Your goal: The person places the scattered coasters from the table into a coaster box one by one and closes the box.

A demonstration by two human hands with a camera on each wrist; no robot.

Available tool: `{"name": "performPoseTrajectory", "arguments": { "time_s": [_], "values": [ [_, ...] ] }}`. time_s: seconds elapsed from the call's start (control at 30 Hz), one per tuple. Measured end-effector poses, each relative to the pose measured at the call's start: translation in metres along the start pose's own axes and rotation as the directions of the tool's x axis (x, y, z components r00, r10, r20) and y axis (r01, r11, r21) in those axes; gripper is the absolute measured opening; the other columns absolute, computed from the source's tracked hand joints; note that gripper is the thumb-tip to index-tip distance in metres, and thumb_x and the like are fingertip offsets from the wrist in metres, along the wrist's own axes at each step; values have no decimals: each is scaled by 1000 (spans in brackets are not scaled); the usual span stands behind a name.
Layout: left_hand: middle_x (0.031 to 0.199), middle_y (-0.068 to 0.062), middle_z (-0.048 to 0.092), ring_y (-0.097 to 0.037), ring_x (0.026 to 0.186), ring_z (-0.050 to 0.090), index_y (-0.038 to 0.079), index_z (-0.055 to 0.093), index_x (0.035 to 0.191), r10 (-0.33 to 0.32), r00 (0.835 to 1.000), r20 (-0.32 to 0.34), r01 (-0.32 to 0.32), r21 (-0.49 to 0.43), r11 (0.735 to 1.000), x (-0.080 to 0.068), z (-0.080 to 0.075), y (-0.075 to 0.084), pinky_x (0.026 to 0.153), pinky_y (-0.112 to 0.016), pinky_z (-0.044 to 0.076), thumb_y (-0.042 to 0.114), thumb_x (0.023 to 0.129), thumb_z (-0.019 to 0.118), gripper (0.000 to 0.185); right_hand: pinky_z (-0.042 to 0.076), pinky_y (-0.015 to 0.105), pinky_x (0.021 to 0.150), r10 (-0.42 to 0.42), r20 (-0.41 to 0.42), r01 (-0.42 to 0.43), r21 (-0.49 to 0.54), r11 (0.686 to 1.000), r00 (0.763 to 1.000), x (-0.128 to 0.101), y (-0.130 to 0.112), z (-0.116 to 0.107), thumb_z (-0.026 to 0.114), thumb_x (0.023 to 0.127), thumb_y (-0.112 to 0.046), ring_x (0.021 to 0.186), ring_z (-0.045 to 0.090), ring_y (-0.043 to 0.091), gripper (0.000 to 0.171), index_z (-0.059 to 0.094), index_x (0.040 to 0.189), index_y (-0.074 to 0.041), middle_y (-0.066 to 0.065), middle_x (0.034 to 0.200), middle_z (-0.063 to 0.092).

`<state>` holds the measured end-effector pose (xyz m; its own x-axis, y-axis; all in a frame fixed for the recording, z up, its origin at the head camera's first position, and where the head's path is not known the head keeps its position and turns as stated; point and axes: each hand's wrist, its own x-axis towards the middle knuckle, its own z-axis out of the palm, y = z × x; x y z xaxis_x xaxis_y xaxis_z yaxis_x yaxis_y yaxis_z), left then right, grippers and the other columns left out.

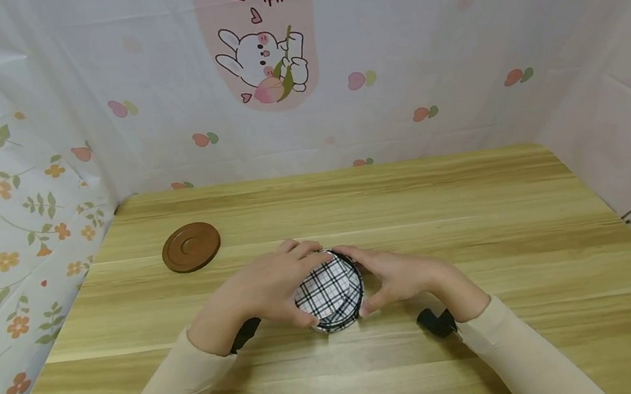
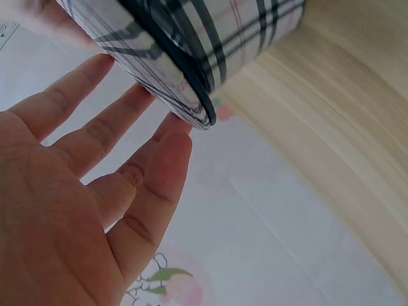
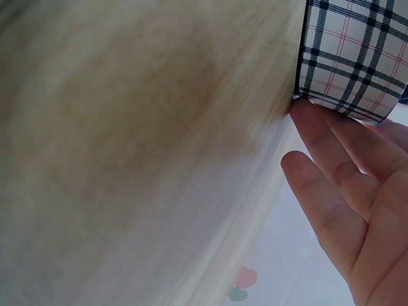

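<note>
A round black-and-white plaid case [image 1: 342,317] with dark trim stands on the table between both hands. Its plaid lid [image 1: 322,289] sits tilted, and the left wrist view shows a dark gap between lid and body. My left hand [image 1: 270,288] reaches over the lid from the left, fingertips touching its rim; the fingers [image 2: 105,131] look mostly straight and spread. From the right, my right hand [image 1: 398,273] frames the case. In the right wrist view its extended fingers [image 3: 347,137] touch the plaid side, while the thumb [image 3: 319,204] stands apart from it.
A round brown coaster-like disc [image 1: 191,247] lies at the table's back left. The wooden table [image 1: 412,211] meets a white printed cloth [image 1: 421,46] behind it, and a flowered cloth [image 1: 12,228] hangs on the left. A black wrist device [image 1: 436,322] sits below my right wrist.
</note>
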<state>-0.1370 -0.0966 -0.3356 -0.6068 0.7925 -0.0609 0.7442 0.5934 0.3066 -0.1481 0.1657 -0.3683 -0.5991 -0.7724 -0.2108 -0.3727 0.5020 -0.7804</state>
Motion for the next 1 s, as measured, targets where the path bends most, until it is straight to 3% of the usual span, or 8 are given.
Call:
{"name": "performPoseTrajectory", "arguments": {
  "time_s": [0.37, 0.6, 1.0],
  "values": [
    [150, -7, 45, -26, 133, 43, 13, 43, 149, 17, 999, 35, -18, 19, 1000, 14, 5, 7, 103, -42, 50, 49, 71, 83, 94, 26, 56, 120, -13, -1, 13, -39, 999, 1000, 0, 2, 0, 82, 82, -29, 149, 27, 33, 109, 9, 160, -10, 14, 164, 23],
    [151, -7, 43, -27, 134, 42, 14, 42, 150, 13, 999, 34, -14, 26, 1000, 13, 6, 9, 104, -45, 50, 50, 72, 83, 96, 27, 55, 120, -22, 4, 23, -37, 999, 1000, 0, 1, 0, 82, 82, -31, 148, 29, 33, 109, 8, 160, -10, 14, 164, 23],
    [157, -5, 36, -25, 142, 36, 12, 39, 152, 46, 999, 2, -45, -128, 991, 6, 12, 1, 112, -44, 43, 41, 75, 85, 94, 26, 56, 120, -15, 0, 15, -44, 999, 1000, 1, 1, 0, 82, 81, -31, 149, 27, 33, 110, 9, 160, -7, 15, 164, 22]
  ]
}}
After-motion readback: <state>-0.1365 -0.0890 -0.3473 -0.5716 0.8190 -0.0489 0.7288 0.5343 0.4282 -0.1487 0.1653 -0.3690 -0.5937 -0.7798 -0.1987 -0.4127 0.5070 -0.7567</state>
